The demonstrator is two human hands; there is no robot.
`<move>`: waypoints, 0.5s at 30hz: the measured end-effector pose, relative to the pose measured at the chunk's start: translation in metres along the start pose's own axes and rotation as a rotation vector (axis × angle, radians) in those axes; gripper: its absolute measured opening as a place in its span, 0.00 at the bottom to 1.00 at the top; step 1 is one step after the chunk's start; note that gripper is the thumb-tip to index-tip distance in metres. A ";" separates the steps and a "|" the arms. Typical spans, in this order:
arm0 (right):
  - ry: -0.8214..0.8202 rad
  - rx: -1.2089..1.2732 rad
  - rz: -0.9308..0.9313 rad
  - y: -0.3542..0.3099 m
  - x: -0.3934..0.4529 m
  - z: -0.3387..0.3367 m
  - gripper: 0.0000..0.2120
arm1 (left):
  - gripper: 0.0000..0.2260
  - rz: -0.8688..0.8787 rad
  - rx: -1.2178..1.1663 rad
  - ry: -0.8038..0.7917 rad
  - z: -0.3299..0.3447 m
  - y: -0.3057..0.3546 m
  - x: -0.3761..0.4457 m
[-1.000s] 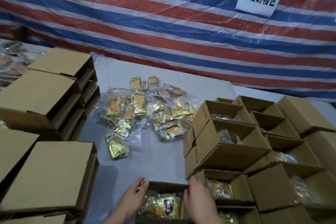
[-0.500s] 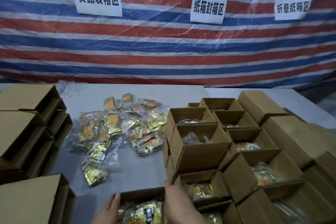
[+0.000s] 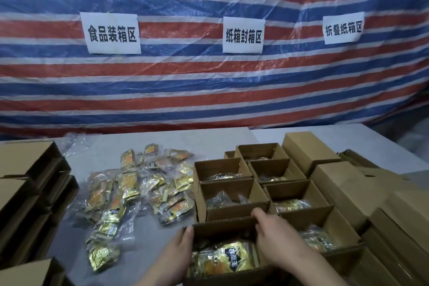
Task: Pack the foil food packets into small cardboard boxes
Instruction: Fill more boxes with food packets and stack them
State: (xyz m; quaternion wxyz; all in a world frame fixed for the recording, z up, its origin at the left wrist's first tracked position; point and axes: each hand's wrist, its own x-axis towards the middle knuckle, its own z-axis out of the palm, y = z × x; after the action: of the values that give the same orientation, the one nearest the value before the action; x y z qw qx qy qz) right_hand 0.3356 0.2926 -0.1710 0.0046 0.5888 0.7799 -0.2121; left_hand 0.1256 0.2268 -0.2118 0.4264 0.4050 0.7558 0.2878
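Closed boxes (image 3: 27, 169) are stacked at the left edge of the table (image 3: 97, 153). Loose packets (image 3: 139, 190) are heaped beside them. A near box (image 3: 220, 225), packets (image 3: 225, 260) inside, is held between both hands: the left hand (image 3: 178, 248) is laid flat against its left wall, the right hand (image 3: 276, 234) is curled over its right wall. Filled open boxes (image 3: 255, 181) are ranked behind.

Both hands (image 3: 276, 237) on packed box (image 3: 222, 225)
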 end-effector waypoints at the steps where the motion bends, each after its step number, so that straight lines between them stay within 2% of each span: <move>1: 0.024 -0.009 0.015 0.007 0.004 -0.002 0.12 | 0.22 -0.002 -0.004 -0.024 0.008 0.008 0.003; 5: 0.107 -0.037 0.068 0.032 0.023 -0.001 0.15 | 0.23 -0.005 -0.036 -0.043 0.033 0.027 0.016; 10: 0.177 -0.095 0.052 0.045 0.048 0.002 0.11 | 0.23 -0.069 -0.175 -0.053 0.051 0.033 0.032; 15: 0.165 -0.182 -0.022 0.051 0.061 0.007 0.10 | 0.24 -0.107 -0.103 -0.018 0.061 0.027 0.042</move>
State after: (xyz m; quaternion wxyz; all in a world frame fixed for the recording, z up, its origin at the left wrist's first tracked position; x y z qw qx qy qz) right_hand 0.3624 0.3573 -0.2103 -0.0085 0.5927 0.8002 -0.0913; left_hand 0.1759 0.2814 -0.2367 0.4682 0.3440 0.7567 0.2996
